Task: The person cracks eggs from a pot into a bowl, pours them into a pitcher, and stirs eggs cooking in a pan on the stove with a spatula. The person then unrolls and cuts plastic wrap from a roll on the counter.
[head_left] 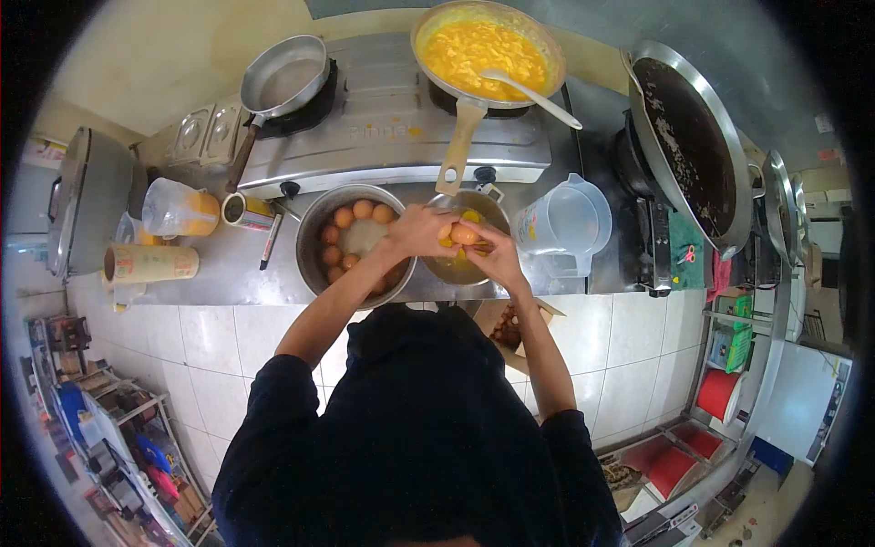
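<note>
The left hand (423, 231) and right hand (497, 258) grasp a brown egg (465, 234) in curled fingers; beneath, a metal pot (495, 211) holds yolks (470, 216).

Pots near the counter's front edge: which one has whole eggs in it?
The left pot, the wider one: brown eggs line its wall. The narrower right pot, partly hidden, shows yellow yolk instead.

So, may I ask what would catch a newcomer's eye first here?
Probably the bright yellow food in the frying pan on the stove, a white spoon resting in it. Next, the left hand and right hand together at a brown egg above the metal bowl, beside the pot of eggs. The wide pan, dark inside, at far right stands out too.
</note>
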Demonstrator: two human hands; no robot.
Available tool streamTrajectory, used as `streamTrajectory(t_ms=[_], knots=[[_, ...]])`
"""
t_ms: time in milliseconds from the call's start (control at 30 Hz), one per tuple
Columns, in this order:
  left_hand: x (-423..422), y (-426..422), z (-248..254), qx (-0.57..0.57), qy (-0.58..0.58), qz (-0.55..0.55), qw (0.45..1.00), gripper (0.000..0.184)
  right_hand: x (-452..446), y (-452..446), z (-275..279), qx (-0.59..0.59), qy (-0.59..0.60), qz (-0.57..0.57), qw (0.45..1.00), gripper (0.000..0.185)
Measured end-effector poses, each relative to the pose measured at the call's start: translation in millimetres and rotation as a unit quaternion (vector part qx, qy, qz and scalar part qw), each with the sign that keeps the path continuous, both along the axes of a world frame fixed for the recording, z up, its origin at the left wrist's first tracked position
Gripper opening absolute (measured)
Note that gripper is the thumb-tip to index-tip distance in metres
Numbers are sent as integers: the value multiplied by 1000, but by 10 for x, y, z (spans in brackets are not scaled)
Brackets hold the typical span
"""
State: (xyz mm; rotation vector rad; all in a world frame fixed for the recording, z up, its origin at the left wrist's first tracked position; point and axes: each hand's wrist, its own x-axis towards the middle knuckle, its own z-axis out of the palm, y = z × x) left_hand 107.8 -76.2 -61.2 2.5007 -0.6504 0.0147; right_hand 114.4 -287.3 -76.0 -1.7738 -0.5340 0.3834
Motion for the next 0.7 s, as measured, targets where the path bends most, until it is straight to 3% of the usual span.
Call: streamTrajectory(t_ms=[33, 133, 300, 367, 500, 567, 633, 700], knots=[[7, -9, -39, 7, -17, 8, 1000, 51, 7, 5, -19, -5, -53, -4, 999, 48], [10, -15, -22, 11, -26, 18, 999, 50, 0, 60, -33, 16, -8, -31, 999, 49], [0, -30, 19, 8, -27, 25, 999, 47, 15, 71, 69, 16, -45, -25, 999, 49], [-14, -37, -24, -32, -82, 43, 995, 43, 14, 69, 91, 17, -44, -23, 999, 49], [27, 45, 78, -21, -69, 17, 997, 40, 35, -52, 49, 17, -52, -1, 999, 50], [88, 147, 89, -12, -51, -29, 998, 47, 2, -113, -8, 5, -51, 15, 999, 50], [106, 135, 138, -8, -36, -27, 999, 46, -26, -111, 64, -69, -99, -12, 993, 53], [119, 94, 200, -3, -21, -22, 1000, 46, -85, 23, 180, -45, -124, -55, 990, 52]])
